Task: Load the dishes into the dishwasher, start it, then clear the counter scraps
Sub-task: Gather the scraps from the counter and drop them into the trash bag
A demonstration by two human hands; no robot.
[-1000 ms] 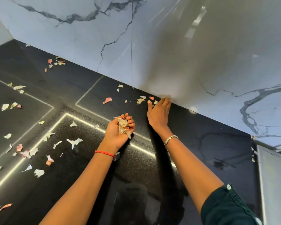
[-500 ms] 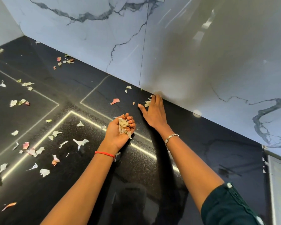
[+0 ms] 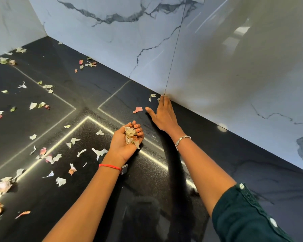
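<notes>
Two hands out over the black counter (image 3: 164, 189). Nearest, the left hand (image 3: 122, 147) is cupped palm-up, fingers curled round a heap of scraps (image 3: 130, 136); tip it and they could spill out. Beyond, the right hand (image 3: 164, 117) lies flat, fingers straight, thumb wide, fingertips against the backsplash (image 3: 217, 67): no room at twelve o'clock. A pink scrap (image 3: 137, 110) sits at its ten o'clock. Loose peelings (image 3: 99, 152) litter open counter from eight round to eleven o'clock.

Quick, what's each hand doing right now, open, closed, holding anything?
Left hand: cupped palm up, holding scraps.
Right hand: open, flat on the counter, holding nothing.
</notes>
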